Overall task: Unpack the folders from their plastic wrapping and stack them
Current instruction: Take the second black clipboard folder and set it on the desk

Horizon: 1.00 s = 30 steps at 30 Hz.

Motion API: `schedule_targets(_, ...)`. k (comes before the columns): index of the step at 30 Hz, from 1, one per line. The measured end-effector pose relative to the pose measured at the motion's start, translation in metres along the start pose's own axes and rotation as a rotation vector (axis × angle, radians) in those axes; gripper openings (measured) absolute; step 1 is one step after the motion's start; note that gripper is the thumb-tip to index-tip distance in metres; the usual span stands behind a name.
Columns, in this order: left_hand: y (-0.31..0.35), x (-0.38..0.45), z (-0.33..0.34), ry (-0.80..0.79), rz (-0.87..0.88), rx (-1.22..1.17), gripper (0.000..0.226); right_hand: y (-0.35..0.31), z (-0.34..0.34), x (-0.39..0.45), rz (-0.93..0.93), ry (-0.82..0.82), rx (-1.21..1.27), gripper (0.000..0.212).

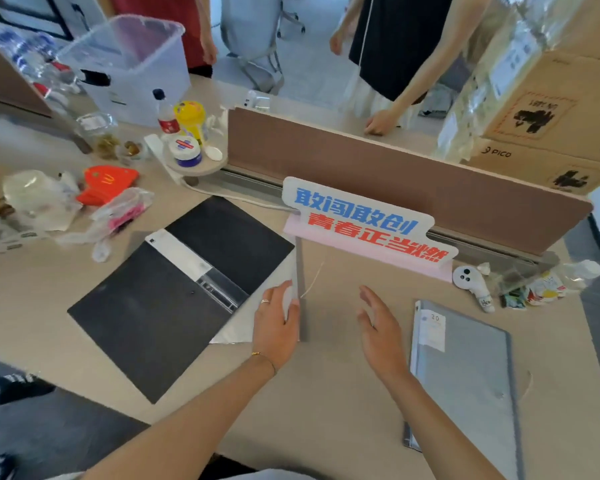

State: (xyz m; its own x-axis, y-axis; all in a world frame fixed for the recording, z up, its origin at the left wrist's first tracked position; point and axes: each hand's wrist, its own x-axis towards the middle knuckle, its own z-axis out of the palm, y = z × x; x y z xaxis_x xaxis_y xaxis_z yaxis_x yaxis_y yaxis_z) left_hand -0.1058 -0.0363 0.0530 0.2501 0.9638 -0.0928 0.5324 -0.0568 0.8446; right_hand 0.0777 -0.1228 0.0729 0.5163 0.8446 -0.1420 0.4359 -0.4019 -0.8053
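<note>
A black folder (174, 292) lies open on the desk at centre left, its clear pocket and white label showing. A thin grey folder (301, 289) stands on edge, seen edge-on, and my left hand (278, 327) grips its near end. A pale plastic sheet (232, 336) lies under that hand, against the black folder. My right hand (381, 327) hovers to the right of the grey folder, fingers spread, holding nothing. A grey folder in plastic wrapping (465, 375), with a white label, lies flat at the right near the desk's front edge.
A sign with blue and red characters (364, 220) stands against the brown divider (395, 181). A white controller (471, 282) and wrappers lie at the right. Cardboard boxes (541, 109) stand at the back right. A clear bin (132, 64), bottles and bags crowd the left. Two people stand behind the divider.
</note>
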Motion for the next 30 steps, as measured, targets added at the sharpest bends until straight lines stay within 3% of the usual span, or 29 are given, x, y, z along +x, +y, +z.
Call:
schedule_targets(9,-0.081,0.017,-0.103,0.145,-0.241,0.006,0.043,-0.064,0.109,0.02,0.038,-0.178,0.039,0.047)
schedule_targets(17,-0.149,0.03,-0.142,0.077,-0.431,0.07,0.046,-0.074,0.192,0.053,0.363,-0.316,0.086,0.049)
schedule_targets(22,-0.166,0.037,-0.152,0.042,-0.497,0.017,0.048,-0.075,0.221,0.066,0.659,-0.275,0.382,0.051)
schedule_targets(27,-0.167,0.039,-0.155,0.045,-0.512,-0.007,0.049,-0.074,0.229,0.076,0.754,-0.248,0.573,0.058)
schedule_targets(30,-0.164,0.041,-0.155,0.045,-0.524,-0.032,0.049,-0.081,0.228,0.078,0.793,-0.231,0.664,0.045)
